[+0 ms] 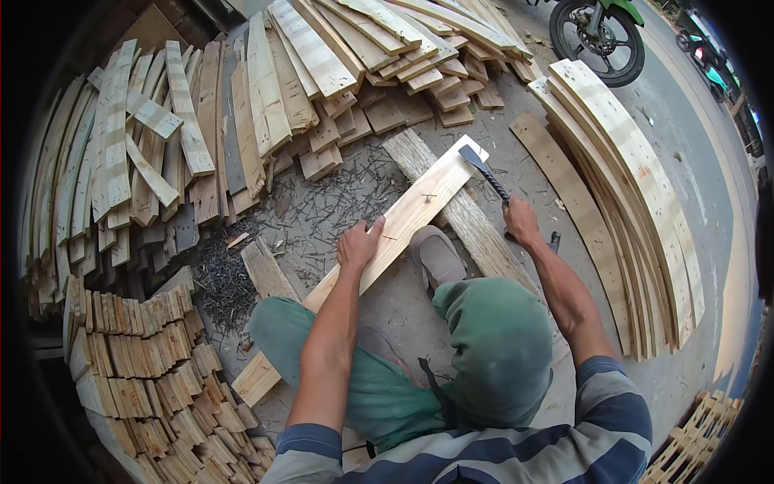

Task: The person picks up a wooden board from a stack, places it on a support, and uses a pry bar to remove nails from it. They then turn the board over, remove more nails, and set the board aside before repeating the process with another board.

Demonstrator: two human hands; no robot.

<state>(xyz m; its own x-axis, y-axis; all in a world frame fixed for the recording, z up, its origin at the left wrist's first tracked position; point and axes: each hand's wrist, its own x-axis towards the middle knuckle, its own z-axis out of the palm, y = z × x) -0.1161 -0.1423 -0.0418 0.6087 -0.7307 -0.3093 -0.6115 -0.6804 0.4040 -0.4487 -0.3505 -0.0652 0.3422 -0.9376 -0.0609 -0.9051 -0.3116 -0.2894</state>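
My left hand [359, 244] is closed on the edge of a pale wooden plank [415, 208], which slants from lower left to upper right in front of me. A few nails stick out of the plank. Its upper part lies across a rough, weathered board [492, 235]. In my right hand [522, 220] is a dark pry bar [488, 173] with a ridged shaft, its flat end on the plank near the far tip. Another dark metal end [555, 240] shows beside my right forearm.
Many loose nails [229, 278] lie on the ground at left. Long planks [266, 89] are piled behind, short blocks [145, 355] at lower left. Curved-looking stacked boards [637, 177] lie at right. A motorcycle wheel [597, 42] stands beyond them. My shoe [438, 254] is beside the plank.
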